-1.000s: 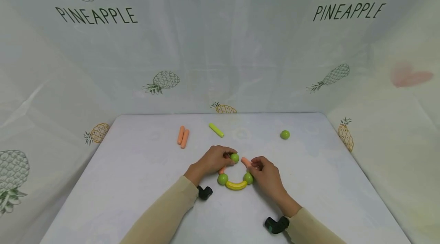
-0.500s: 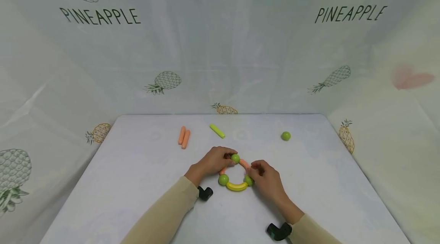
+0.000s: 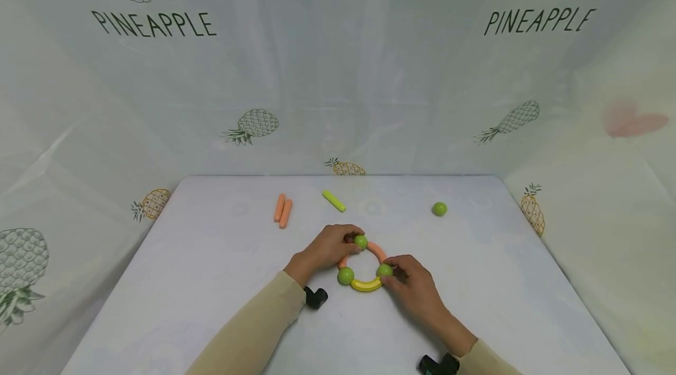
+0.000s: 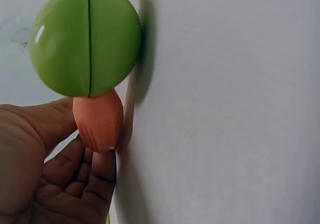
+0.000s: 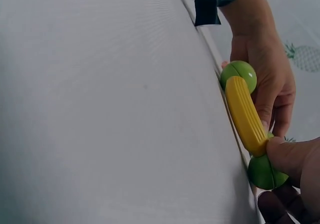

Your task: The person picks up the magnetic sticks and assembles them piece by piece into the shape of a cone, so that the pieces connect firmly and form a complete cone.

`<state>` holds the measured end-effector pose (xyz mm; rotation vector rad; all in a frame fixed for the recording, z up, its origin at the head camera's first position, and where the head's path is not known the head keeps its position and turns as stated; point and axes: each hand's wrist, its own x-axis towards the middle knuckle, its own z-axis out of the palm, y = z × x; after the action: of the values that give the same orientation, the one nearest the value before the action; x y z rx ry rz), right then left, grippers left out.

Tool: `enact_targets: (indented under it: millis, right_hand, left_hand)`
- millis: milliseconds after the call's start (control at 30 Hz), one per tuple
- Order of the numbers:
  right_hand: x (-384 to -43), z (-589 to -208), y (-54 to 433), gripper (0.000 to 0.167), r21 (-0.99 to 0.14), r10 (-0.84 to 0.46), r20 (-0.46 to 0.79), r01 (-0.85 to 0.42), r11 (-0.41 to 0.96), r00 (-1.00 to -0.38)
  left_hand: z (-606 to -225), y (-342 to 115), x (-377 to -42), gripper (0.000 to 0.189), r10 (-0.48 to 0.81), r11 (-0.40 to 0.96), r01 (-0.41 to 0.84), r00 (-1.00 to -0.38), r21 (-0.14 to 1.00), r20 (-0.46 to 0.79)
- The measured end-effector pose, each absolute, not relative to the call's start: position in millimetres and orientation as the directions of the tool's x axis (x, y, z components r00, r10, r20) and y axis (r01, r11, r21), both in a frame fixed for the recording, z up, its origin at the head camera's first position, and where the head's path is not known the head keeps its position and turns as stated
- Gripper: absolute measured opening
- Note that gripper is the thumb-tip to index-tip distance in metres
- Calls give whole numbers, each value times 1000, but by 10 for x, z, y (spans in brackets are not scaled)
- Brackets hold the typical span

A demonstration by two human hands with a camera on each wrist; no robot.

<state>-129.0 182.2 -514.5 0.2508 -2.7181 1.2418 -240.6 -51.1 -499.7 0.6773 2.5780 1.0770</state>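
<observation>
Across the middle of the white table [image 3: 158, 281], three green balls, two orange sticks and a banana form a ring, with a person's hands at its far side and its right side. The left hand [image 3: 330, 246] has the far ball [image 3: 361, 242] pinched between thumb and fingers. The right hand [image 3: 417, 284] grasps the right ball [image 3: 384, 270], its thumb on the near side, beside the banana's end, and its fingers beyond.

The banana [image 3: 367, 286] lies along the near edge, curving from the right ball to the left ball [image 3: 345, 276] and touching both. The right stick [image 3: 377, 251] bends between the far ball and the right ball. The left stick [image 3: 342, 262] runs up from the left ball, the two touching in the left wrist view; its upper end is hidden behind the left hand.

Farther back, well apart from the ring, two loose orange sticks [image 3: 286, 213] lie side by side at the left, a green stick [image 3: 334, 201] lies slantwise near the middle, and a spare ball [image 3: 439, 209] rests at the right. Behind the table hangs a pale cloth [image 3: 338, 70] printed with pineapples. Beige sleeves [image 3: 248, 322] cover both forearms.
</observation>
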Motion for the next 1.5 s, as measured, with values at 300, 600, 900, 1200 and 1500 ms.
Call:
enact_targets:
  millis: [300,600,900,1200,1500]
  right_hand:
    - [-1303,-5160,1824,33,-739,-89,223,-228,634,-971]
    - [-1328,-5153,1804,34,-734,-83,232,-230,639,-969]
    - [-1386,-5118,1819,30,-747,-18,160,-133,652,-987]
    - [-1438,-5099,1848,27,-752,-4,117,-92,653,-993]
    - [-1501,-5088,1853,34,-742,3,98,-71,666,-995]
  left_hand:
    - [-4960,-523,-2396,38,500,631,318,-864,707,-57]
    - [-4970,-527,-2397,39,459,638,294,-887,712,-45]
    - [-4978,-567,-2404,34,450,637,287,-892,716,-42]
    - [-5012,-598,-2415,33,437,636,276,-898,721,-42]
    - [-4984,-651,-2366,35,399,636,253,-917,729,-30]
